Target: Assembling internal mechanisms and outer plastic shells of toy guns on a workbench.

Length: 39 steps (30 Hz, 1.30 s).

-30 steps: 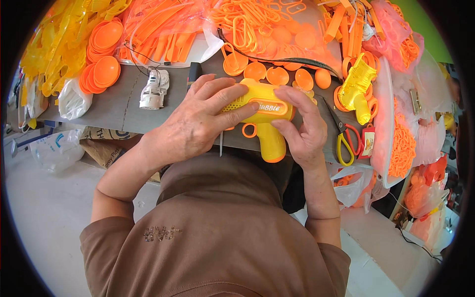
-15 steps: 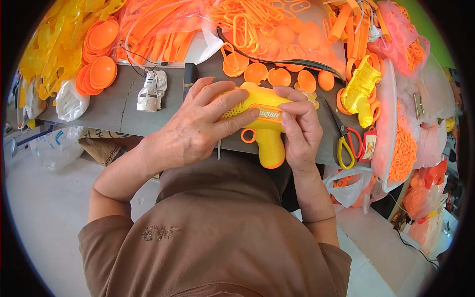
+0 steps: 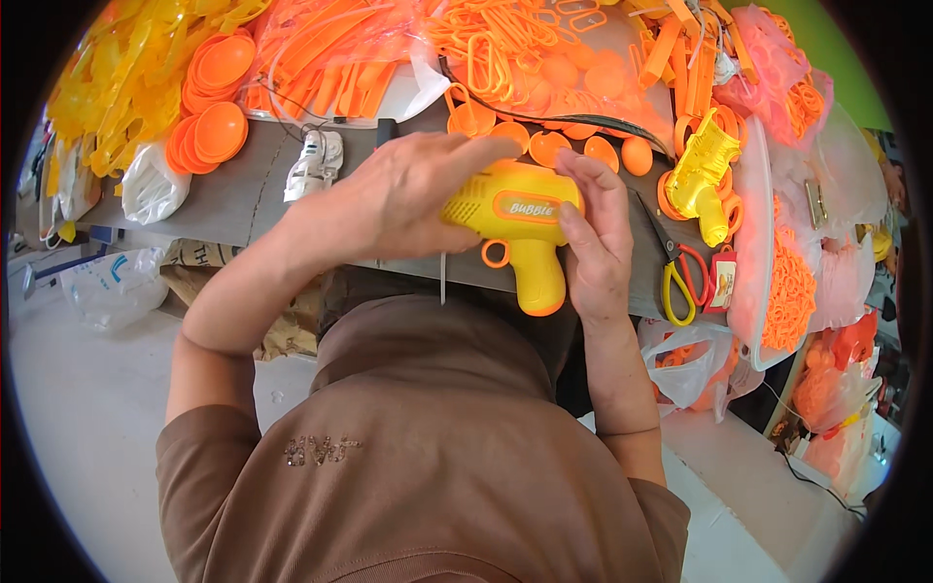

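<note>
A yellow toy gun (image 3: 537, 277) with an orange trigger and a raised oval label is held just past the near table edge, its handle down. Around its vented left end goes my left hand (image 3: 408, 199), fingers over the top and thumb below. My right hand (image 3: 601, 233) grips the right end, thumb on the near face. Beyond the gun lie orange round dishes (image 3: 549, 148), partly covered by my hands. To the left, a white plastic mechanism (image 3: 314, 165) with thin wires rests on the table. A yellow gun shell (image 3: 705, 175) lies to the right.
Scissors (image 3: 677, 291) with red and yellow handles lie near the right table edge. Stacked orange dishes (image 3: 220, 132) and bagged yellow parts (image 3: 126, 87) stand at left. Orange parts fill the back. A tub (image 3: 761, 345) of orange rings stands at right.
My left hand's fingers have lifted off the gun's near face and now lie along its top, thumb beneath. The gun has risen slightly, and the view has shifted a little.
</note>
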Each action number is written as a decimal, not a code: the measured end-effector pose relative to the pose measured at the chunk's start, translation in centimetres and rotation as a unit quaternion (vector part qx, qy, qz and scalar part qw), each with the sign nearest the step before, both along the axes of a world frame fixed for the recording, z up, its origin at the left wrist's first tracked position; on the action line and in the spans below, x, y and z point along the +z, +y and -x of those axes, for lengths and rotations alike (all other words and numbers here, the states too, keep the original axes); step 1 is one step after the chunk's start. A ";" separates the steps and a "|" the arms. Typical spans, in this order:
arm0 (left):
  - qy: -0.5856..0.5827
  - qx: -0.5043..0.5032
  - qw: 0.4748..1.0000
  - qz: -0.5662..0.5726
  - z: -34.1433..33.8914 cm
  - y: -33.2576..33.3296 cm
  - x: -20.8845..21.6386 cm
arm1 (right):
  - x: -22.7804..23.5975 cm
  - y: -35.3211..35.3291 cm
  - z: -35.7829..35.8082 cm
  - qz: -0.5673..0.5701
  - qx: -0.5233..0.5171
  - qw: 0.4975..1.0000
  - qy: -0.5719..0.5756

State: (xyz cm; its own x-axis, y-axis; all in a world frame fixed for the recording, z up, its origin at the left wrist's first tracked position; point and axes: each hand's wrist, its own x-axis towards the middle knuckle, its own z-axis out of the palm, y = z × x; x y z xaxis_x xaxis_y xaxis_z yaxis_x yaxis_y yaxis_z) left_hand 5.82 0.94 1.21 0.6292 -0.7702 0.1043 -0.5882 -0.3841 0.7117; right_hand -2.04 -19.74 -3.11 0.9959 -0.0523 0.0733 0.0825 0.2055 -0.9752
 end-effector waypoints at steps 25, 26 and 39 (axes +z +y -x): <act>0.342 0.205 0.907 0.140 15.0 14.2 -5.2 | 0.5 12.3 4.3 0.365 0.339 0.860 -0.107; 0.402 0.234 0.872 0.151 15.6 16.3 -6.5 | 0.1 13.3 4.2 0.383 0.361 0.841 -0.122; 0.472 0.706 0.484 0.209 19.3 34.8 -37.2 | -0.9 8.6 4.3 0.379 0.426 0.813 -0.117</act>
State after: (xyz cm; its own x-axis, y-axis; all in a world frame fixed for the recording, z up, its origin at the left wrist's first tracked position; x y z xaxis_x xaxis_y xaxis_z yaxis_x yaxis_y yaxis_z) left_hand -13.45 35.70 -35.95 0.4161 0.4621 -0.7831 0.7149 0.3659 0.5958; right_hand -6.32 -11.11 -3.98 0.6018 0.7974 -0.0443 0.4258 -0.3673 -0.8269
